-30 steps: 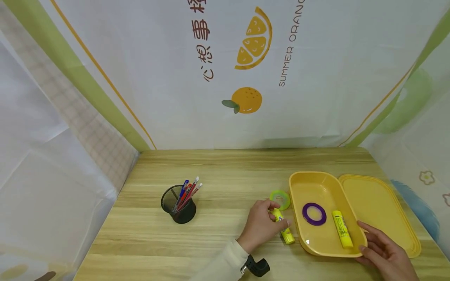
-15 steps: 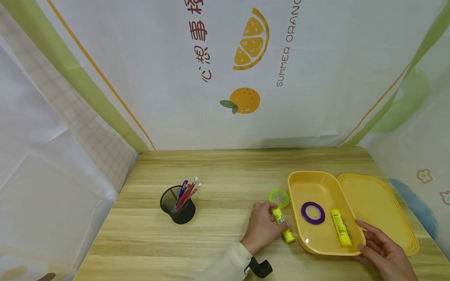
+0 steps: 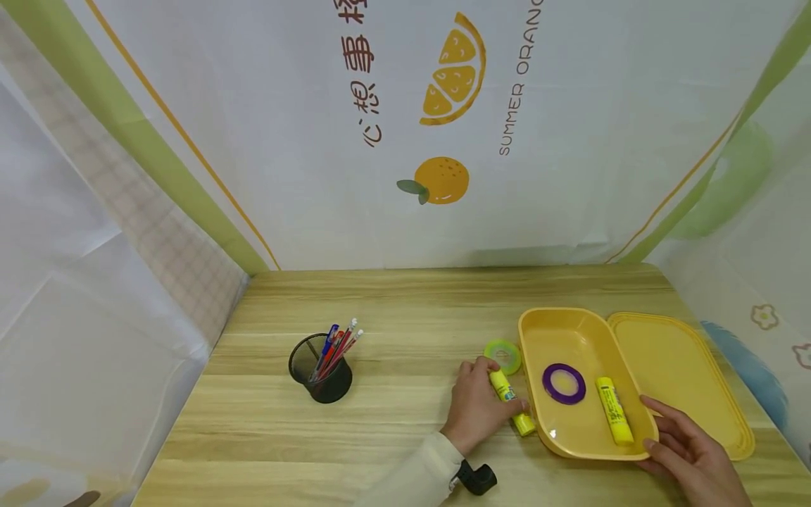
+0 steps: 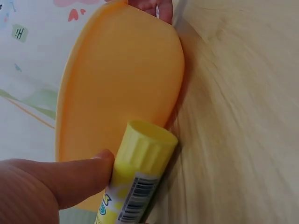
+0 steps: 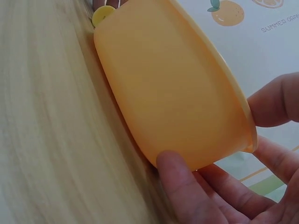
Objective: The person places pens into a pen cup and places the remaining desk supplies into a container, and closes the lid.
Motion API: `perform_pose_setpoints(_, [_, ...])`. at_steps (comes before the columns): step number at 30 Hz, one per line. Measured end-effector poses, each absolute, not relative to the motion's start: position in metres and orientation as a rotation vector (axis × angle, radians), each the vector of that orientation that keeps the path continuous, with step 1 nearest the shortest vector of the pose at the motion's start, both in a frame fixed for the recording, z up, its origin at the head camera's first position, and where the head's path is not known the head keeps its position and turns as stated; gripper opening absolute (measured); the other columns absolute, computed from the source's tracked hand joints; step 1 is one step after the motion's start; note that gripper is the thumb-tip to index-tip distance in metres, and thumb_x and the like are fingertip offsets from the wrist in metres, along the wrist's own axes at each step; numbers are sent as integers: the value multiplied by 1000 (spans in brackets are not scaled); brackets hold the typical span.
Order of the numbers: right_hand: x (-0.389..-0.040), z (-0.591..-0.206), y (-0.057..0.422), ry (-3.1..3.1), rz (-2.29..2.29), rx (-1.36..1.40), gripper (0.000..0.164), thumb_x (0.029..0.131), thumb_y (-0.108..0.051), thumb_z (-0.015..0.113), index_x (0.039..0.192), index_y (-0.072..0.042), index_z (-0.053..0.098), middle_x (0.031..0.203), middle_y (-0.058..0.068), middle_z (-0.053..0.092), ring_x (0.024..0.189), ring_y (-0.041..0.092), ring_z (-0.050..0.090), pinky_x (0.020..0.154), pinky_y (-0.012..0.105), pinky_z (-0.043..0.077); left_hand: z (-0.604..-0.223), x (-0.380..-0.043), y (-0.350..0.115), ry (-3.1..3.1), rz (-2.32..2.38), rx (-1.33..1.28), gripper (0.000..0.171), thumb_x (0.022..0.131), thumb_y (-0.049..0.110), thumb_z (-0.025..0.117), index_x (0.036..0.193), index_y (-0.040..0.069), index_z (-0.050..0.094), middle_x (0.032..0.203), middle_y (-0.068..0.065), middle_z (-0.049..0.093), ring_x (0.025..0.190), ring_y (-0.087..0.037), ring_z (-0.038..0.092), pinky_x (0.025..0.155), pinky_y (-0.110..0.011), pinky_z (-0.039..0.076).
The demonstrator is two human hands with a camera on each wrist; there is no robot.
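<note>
My left hand (image 3: 478,405) pinches a yellow glue stick (image 3: 505,389) between thumb and fingers, just left of a yellow plastic box (image 3: 570,440). In the left wrist view the thumb lies along the glue stick (image 4: 140,163), its ridged end close to the box wall (image 4: 126,74). With thumb and fingers, my right hand (image 3: 697,451) grips the near right corner of the box. The right wrist view has fingers (image 5: 180,186) against the outer wall (image 5: 163,84). Inside lie a purple tape roll (image 3: 548,384) and a second yellow glue stick (image 3: 614,412).
A green tape roll (image 3: 514,360) lies by the box's left wall, beyond my left hand. The flat yellow lid (image 3: 684,387) rests to the right of the box. A black mesh cup (image 3: 332,384) with pens and pencils stands on the left of the wooden table (image 3: 380,303).
My left hand has shifted slightly right and the glue stick's near end now sits closer to the box. The right hand keeps its hold on the corner.
</note>
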State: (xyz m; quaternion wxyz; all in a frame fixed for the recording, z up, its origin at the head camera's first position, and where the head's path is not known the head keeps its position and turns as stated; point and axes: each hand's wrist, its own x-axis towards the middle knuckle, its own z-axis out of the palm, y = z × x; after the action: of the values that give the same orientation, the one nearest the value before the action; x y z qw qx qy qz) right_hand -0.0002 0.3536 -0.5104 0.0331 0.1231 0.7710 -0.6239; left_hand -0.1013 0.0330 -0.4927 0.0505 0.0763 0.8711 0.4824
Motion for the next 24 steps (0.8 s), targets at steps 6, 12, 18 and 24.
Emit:
perform_pose_setpoints(6, [0, -511, 353, 2380, -1923, 373, 62, 102, -4, 68, 157, -25, 50, 104, -15, 68, 90, 5, 71, 71, 35, 66, -491, -101, 35, 2618, 1499, 214, 65, 69, 24, 96, 124, 10, 65, 108, -1, 53, 89, -10, 51, 73, -20, 47])
perform_pose_setpoints(12, [-1, -510, 352, 2397, -1907, 380, 61, 102, -4, 68, 157, -24, 50, 103, -16, 68, 90, 4, 70, 71, 34, 66, -485, -102, 33, 2560, 1508, 209, 66, 68, 12, 89, 130, 7, 67, 109, -3, 55, 91, -10, 51, 70, -18, 50])
perform_pose_setpoints(18, [-1, -510, 351, 2414, -1863, 417, 61, 102, -6, 69, 157, -25, 50, 102, -17, 67, 90, 2, 70, 71, 34, 66, -484, -105, 30, 2581, 1460, 244, 71, 65, 8, 87, 133, 1, 68, 107, -4, 59, 89, -9, 52, 71, -18, 50])
perform_pose_setpoints(24, [-1, -509, 351, 2425, -1866, 405, 61, 102, -5, 69, 156, -26, 51, 101, -16, 67, 89, 3, 70, 70, 34, 66, -481, -107, 28, 2601, 1403, 271, 70, 65, 8, 86, 132, 1, 67, 98, -3, 59, 83, -8, 51, 64, -18, 49])
